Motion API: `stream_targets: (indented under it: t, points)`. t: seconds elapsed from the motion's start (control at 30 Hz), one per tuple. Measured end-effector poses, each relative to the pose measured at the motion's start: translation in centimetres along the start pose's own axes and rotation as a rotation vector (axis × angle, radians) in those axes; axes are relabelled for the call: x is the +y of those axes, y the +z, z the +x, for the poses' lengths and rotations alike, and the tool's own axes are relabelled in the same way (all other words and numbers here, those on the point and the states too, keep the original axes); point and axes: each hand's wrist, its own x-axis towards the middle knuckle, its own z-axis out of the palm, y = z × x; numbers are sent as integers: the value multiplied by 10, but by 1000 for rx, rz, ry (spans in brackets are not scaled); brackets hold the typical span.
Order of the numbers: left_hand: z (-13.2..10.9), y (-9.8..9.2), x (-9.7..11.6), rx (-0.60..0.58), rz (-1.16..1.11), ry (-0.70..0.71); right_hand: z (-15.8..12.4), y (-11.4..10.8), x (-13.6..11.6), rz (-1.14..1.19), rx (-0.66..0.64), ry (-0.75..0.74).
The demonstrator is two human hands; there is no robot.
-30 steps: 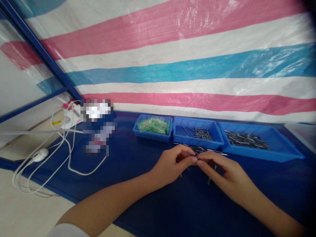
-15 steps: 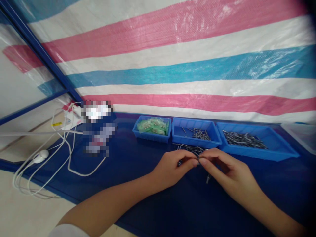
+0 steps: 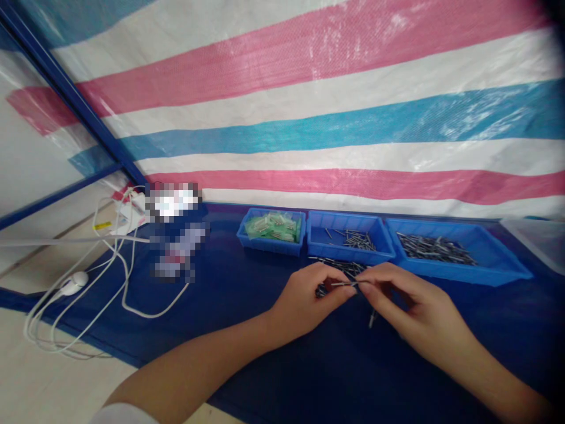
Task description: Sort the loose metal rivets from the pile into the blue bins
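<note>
Thin metal rod (image 3: 342, 285) is above the blue table (image 3: 335, 371), pinched at one side between thumb and finger of the left hand (image 3: 304, 297); the right hand (image 3: 410, 300) holds its other end with the fingertips. Behind the hands, a pile of metal pieces (image 3: 338, 264) lies on the table, near the middle blue bin (image 3: 353, 252), which also contains metal pieces.

A glossy plastic sheet (image 3: 265, 138) striped in pink, white and blue hung before me, filling the top of the frame, as light (image 3: 468, 118) glinted off its surface at upper right. A dark blue post (image 3: 76, 97) slanted through the upper left, meeting a crossbar (image 3: 57, 196) against a pale surface (image 3: 30, 159). I faced a dark blue tabletop (image 3: 379, 377) spanning the lower half, above light-coloured floor (image 3: 44, 388) at lower left.
</note>
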Motion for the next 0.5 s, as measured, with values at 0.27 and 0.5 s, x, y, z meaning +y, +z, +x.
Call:
stream_targets:
  t: [0.27,0.5]
  points:
    - [-2,1,-5,-99,294,126,13,-39,24,-290,195,-17]
    - [-9,5,-11,-276,621,327,19,-82,73,-823,252,126]
